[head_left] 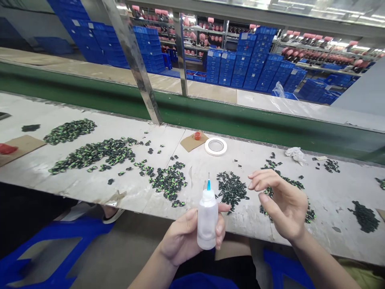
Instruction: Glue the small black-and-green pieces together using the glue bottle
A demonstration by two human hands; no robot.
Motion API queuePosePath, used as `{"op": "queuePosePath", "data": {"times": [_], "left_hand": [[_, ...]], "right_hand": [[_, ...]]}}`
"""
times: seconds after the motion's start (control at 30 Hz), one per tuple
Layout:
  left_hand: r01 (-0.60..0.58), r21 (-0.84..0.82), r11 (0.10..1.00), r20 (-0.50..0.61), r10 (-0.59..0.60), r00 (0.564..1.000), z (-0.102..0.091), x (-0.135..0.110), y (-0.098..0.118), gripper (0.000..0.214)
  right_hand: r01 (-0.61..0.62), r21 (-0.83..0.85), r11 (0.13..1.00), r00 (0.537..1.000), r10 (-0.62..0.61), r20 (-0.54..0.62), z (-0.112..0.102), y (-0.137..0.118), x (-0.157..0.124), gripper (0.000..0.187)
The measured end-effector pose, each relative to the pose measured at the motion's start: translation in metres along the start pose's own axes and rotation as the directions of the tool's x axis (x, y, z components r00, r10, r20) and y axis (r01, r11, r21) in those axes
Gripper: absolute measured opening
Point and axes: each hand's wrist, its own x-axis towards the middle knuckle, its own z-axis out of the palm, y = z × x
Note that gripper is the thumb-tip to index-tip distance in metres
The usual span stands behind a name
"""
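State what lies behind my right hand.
Part of a pile of small black-and-green pieces shows around the right hand; whatever the hand itself covers can't be seen.

Pretty clearly a factory floor: stacked blue crates (pixel 248 56) and loaded racks (pixel 331 69) at frame top, green belt (pixel 204 114) across the middle, little parts (pixel 231 188) heaped along the table (pixel 135 192).

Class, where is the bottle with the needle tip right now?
In the head view, the bottle is upright in the left hand, low and slightly right of centre, with a heap of small dark pieces beyond and right of it.
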Motion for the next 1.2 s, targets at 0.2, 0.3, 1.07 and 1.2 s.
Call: {"op": "queuePosePath", "data": {"times": [0.2,0.3,1.07,1.2], "left_hand": [[0.006,-0.047,0.999,-0.005,-0.006,1.0,-0.003,0.001,0.0,0.042],[-0.023,0.01,1.0,-0.037,0.023,0.999,-0.008,-0.001,0.001,0.043],[0.21,0.956,0.205,-0.279,0.42,0.863,-0.095,0.015,-0.001,0.042],[0.188,0.955,0.229,-0.285,0.544,0.789,-0.078,0.003,0.006,0.07]], "right_hand": [[-0.184,0.02,0.983,0.98,0.185,-0.077,-0.002,0.024,0.007,0.009],[-0.24,0.029,0.97,0.966,0.241,-0.096,-0.003,0.037,0.008,0.007],[-0.084,-0.592,0.802,0.847,0.37,0.381,0.062,0.209,0.078,0.025],[-0.07,-0.531,0.845,0.862,0.319,0.393,0.058,0.2,0.08,0.022]]}}
